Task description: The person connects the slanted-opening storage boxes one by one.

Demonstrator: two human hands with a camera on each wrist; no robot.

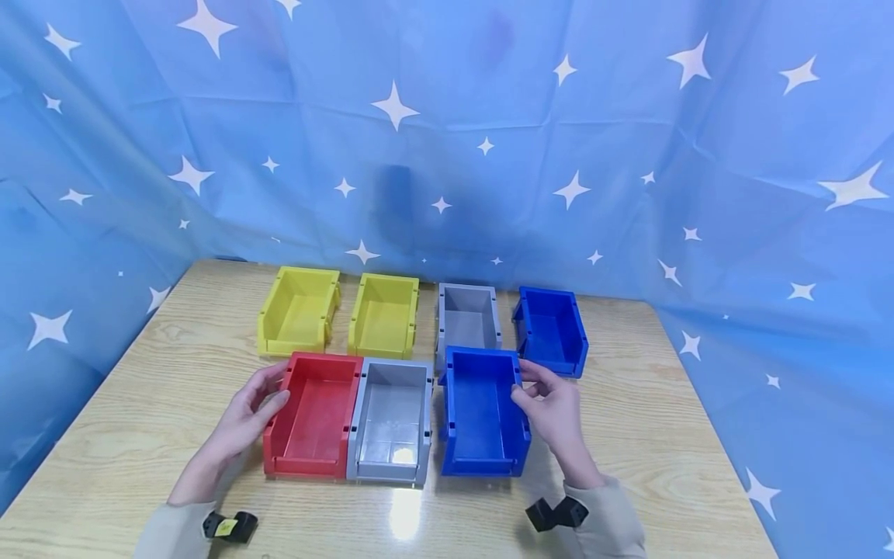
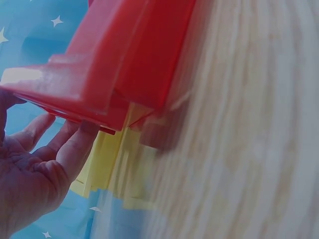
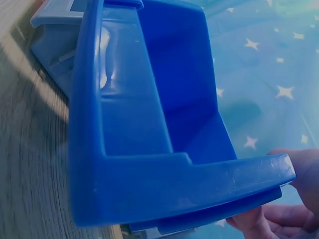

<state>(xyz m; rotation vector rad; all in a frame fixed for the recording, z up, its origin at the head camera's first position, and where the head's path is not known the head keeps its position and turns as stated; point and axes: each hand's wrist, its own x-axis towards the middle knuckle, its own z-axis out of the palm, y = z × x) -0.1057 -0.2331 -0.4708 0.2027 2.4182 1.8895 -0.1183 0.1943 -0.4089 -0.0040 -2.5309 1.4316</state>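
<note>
My left hand grips the left wall of a red storage bin, its thumb at the rim and fingers on the outer side. Flush against the red bin's right side is a grey storage bin. My right hand pinches the right wall of a blue storage bin, with the thumb near the inner rim. A narrow gap separates this blue bin from the grey one. In the right wrist view the front lip of the blue bin fills the middle, fingers behind its side wall.
Behind stands a back row: two yellow bins, another grey bin and another blue bin. All rest on a wooden table. A blue curtain with white stars hangs along the table's back edge.
</note>
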